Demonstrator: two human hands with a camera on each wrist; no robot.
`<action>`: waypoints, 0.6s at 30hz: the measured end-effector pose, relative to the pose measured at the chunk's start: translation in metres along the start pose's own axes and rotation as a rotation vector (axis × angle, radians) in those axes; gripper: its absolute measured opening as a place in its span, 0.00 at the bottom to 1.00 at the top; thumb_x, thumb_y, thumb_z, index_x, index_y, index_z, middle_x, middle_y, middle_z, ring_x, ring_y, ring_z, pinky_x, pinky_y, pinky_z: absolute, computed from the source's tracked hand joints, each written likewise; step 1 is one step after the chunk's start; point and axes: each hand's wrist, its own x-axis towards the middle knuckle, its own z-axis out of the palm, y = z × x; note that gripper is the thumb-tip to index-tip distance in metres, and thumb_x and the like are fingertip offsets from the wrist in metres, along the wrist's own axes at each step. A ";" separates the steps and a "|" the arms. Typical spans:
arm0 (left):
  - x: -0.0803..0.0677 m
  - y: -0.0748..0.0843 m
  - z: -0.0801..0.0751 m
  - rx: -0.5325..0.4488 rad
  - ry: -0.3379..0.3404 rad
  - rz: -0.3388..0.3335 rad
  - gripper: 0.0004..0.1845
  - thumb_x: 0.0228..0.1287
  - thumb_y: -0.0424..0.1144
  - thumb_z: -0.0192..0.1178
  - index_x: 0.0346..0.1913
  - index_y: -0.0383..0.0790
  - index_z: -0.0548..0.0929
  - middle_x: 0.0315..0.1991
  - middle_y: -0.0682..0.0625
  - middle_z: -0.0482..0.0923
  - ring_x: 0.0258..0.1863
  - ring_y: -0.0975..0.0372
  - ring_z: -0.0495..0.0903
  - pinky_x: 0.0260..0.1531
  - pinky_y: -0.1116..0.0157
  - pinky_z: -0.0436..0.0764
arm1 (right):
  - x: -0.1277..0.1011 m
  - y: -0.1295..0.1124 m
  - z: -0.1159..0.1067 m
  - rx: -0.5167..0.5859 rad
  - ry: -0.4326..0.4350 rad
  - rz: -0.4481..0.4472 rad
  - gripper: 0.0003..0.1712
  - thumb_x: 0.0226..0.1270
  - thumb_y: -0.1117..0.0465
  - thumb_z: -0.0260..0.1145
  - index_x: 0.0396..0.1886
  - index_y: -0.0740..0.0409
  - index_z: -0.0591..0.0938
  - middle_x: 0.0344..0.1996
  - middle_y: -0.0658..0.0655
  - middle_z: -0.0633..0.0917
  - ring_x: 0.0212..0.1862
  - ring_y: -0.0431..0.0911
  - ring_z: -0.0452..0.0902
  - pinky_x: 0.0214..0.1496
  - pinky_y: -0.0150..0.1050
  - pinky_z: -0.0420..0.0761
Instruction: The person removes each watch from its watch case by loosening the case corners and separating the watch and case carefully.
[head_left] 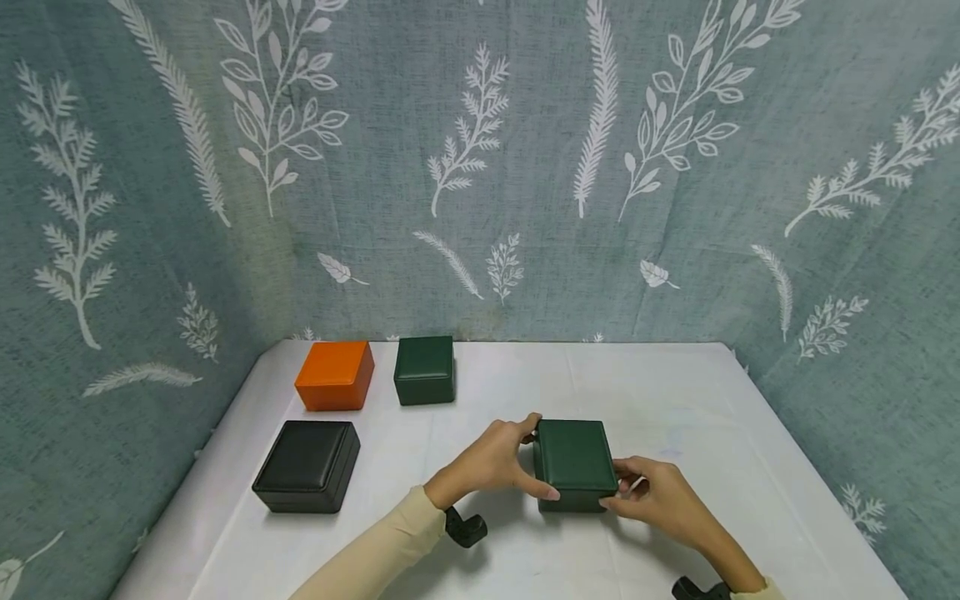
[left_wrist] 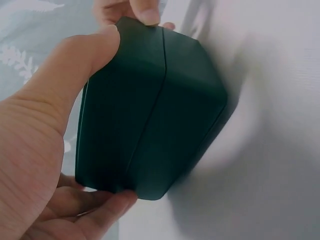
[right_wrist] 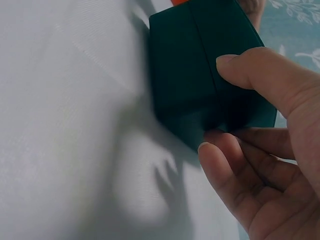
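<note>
Press evenly, your left hand (head_left: 493, 457) gripping the nearer green box (head_left: 576, 460) at nine o'clock, right hand (head_left: 660, 498) pinching at four.

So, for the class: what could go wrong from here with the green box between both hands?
The right thumb rests beside the seam of the held green box, so lifting by the top part might open it. The left hand and right hand hold it by thumb and fingertips; it could slip. Sliding it left might bump the black box.
</note>
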 end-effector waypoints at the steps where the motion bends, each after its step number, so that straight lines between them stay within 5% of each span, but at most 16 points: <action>1: 0.000 0.000 0.000 0.000 -0.001 0.003 0.51 0.45 0.60 0.82 0.69 0.39 0.73 0.58 0.53 0.84 0.59 0.54 0.82 0.57 0.59 0.81 | 0.000 0.000 0.000 0.001 0.000 -0.004 0.34 0.61 0.52 0.80 0.58 0.72 0.82 0.35 0.51 0.82 0.35 0.38 0.81 0.38 0.35 0.85; 10: -0.002 -0.003 0.003 0.025 -0.006 0.000 0.55 0.45 0.60 0.82 0.72 0.35 0.70 0.57 0.48 0.84 0.53 0.56 0.85 0.49 0.66 0.83 | -0.002 0.001 0.002 0.018 -0.004 0.024 0.34 0.62 0.52 0.79 0.58 0.72 0.81 0.35 0.51 0.82 0.35 0.39 0.82 0.38 0.36 0.85; 18: -0.016 -0.015 0.009 -0.087 -0.062 -0.041 0.65 0.49 0.56 0.81 0.82 0.37 0.52 0.67 0.46 0.75 0.58 0.59 0.80 0.54 0.66 0.81 | -0.010 0.010 -0.012 0.112 -0.080 -0.008 0.40 0.64 0.52 0.77 0.69 0.67 0.75 0.48 0.58 0.84 0.44 0.44 0.83 0.48 0.37 0.85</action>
